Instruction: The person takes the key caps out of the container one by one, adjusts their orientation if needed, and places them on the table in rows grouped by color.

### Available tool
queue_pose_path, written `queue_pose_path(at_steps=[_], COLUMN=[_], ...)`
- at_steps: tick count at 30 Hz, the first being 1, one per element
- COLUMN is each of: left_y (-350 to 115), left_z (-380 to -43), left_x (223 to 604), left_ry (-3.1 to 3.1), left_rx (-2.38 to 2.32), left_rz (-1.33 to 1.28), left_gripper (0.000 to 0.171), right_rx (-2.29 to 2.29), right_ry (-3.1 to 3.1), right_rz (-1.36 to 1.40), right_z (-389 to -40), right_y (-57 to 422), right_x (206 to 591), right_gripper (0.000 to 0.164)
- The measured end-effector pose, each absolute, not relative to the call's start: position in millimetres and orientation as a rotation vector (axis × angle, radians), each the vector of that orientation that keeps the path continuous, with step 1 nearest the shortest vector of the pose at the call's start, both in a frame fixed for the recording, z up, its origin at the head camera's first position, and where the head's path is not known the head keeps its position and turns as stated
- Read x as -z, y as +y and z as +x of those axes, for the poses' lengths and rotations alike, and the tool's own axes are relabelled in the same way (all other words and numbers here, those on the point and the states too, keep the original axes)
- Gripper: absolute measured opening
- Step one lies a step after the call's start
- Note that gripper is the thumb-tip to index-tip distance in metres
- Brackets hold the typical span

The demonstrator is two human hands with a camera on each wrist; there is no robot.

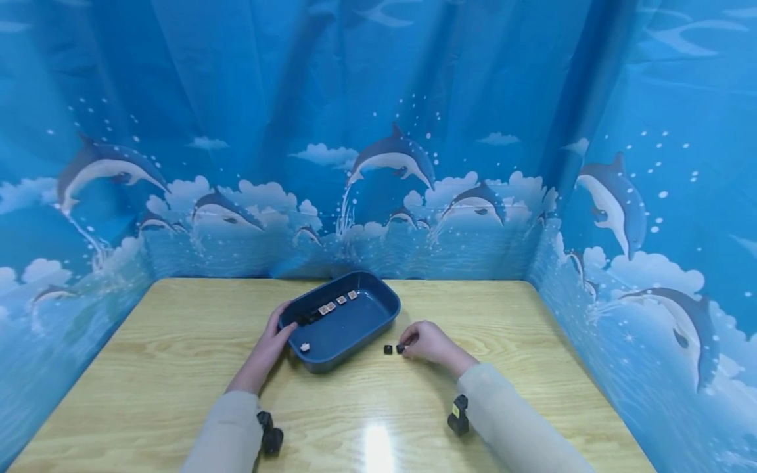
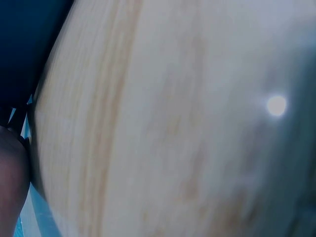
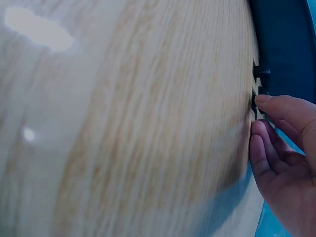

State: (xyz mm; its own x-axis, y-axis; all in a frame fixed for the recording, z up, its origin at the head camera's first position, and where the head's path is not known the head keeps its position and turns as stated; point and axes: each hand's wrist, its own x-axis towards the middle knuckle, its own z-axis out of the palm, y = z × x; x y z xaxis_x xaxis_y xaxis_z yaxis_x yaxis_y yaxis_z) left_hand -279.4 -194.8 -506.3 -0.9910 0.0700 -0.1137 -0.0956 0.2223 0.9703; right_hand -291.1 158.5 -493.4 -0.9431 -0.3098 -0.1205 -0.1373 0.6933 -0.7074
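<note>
My left hand [image 1: 275,334] holds the left end of a dark blue plastic bin [image 1: 369,335], thumb over the rim and fingers around the outside. Inside the bin, a row of small pale square pieces [image 1: 327,308] lines the back wall beside some black ones [image 1: 309,318]. One more pale piece [image 1: 304,347] lies near the front left corner. To the right of the bin, my right hand [image 1: 430,341] pinches a small black block [image 1: 400,349] at the tabletop between thumb and fingers. A second black block [image 1: 388,349] sits just left of it.
The light wood table [image 1: 195,341] extends around the bin and reflects a bright light near its front. Blue dolphin-print curtains [image 1: 278,217] hang behind the table and along its sides. A small black device [image 1: 458,415] is worn at the right wrist, another [image 1: 270,435] at the left.
</note>
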Motion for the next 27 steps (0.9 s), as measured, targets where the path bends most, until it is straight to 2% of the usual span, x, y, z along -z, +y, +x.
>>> queue_pose_path(at_steps=[27], left_y=[-195.4], left_z=[-282.9], left_x=[510.8], left_ry=[2.360], left_rx=[-1.885], left_rz=[-0.020], left_gripper=[0.060], right_rx=[1.117], right_ry=[2.667], right_rz=[-0.404], right_z=[-291.6], right_y=[155.1], right_x=[496.5], right_gripper=[0.015])
